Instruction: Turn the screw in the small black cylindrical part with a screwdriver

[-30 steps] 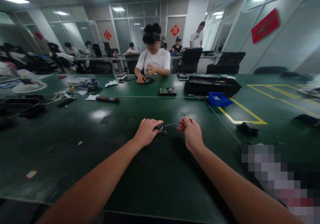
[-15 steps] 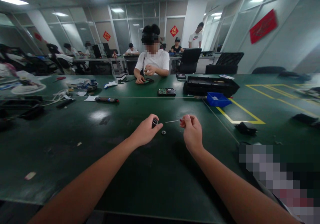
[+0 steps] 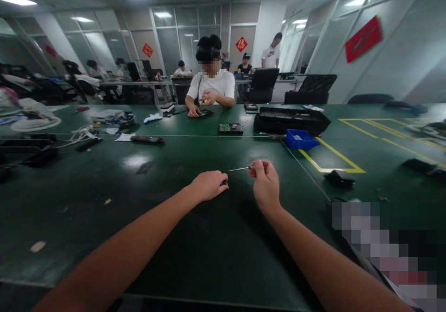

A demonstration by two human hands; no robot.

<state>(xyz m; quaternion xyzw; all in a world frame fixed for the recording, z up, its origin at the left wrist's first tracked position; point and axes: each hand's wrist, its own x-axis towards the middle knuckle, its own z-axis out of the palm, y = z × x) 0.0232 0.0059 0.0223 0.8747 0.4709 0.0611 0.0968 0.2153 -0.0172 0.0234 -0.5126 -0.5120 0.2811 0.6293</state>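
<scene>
Crosswise: screwdriver (image 3: 240,169) in your right hand (image 3: 265,182)

Those fingers clamp its handle above the green table (image 3: 209,247); its long axis runs nearly level, tip pointing left. Your left hand (image 3: 209,185) curls over a dark part (image 3: 225,182); whether gripped, I can't tell.

Silver-and-red slim tool (image 3: 239,169), dark green tabletop (image 3: 209,256), yellow lines (image 3: 343,170), blue bin (image 3: 302,144), black tray (image 3: 289,125)

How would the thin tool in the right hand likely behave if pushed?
The thin tool is probably stiff, as it looks straight and metallic, and likely light, being slim. Whether it would roll is unclear: the right hand covers one end.
</scene>
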